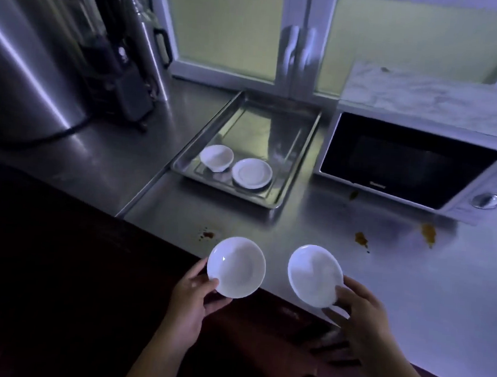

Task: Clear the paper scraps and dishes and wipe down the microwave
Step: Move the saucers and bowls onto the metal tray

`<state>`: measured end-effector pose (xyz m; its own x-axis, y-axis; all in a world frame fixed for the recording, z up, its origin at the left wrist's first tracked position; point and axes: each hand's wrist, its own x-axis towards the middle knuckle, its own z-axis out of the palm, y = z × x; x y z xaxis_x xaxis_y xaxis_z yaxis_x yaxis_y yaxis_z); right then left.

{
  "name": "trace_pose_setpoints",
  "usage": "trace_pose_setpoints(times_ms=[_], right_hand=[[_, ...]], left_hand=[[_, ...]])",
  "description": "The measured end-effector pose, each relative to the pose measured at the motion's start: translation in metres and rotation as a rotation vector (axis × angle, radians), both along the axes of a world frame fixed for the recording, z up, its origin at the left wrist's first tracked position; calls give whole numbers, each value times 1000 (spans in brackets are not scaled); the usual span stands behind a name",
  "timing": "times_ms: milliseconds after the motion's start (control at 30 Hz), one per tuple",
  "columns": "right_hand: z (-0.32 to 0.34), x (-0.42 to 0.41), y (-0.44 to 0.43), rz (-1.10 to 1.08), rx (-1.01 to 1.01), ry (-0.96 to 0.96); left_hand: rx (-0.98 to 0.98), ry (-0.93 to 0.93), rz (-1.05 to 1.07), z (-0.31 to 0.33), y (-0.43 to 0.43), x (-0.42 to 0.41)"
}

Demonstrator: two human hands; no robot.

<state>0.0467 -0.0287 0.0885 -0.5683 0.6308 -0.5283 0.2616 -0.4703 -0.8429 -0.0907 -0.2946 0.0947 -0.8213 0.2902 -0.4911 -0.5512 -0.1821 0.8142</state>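
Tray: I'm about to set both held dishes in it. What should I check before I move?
1. Left hand grips left dish: ok.
2. Right hand grips right dish: ok.
3. Both dishes look empty: ok.
4. Tray has bare room behind bowl and saucer: ok.
5. Counter clean: not ok, orange stains.

Head-worn view, looking forward and down, close over counter (298, 221) edge
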Motion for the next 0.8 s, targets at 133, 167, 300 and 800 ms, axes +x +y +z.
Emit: trace_pose_setpoints(times_ms=[133, 167, 300, 800], right_hand=[[8, -37, 0, 7, 11, -23], [8, -48, 1, 13, 14, -21], [2, -100, 7, 17, -13, -2], [-5, -256, 18, -60, -132, -9]], left_hand=[[-2, -14, 27, 1, -19, -36], [-3, -16, 33, 2, -20, -48], [-36, 10, 27, 10, -17, -105], [-255, 26, -75, 23, 40, -343]])
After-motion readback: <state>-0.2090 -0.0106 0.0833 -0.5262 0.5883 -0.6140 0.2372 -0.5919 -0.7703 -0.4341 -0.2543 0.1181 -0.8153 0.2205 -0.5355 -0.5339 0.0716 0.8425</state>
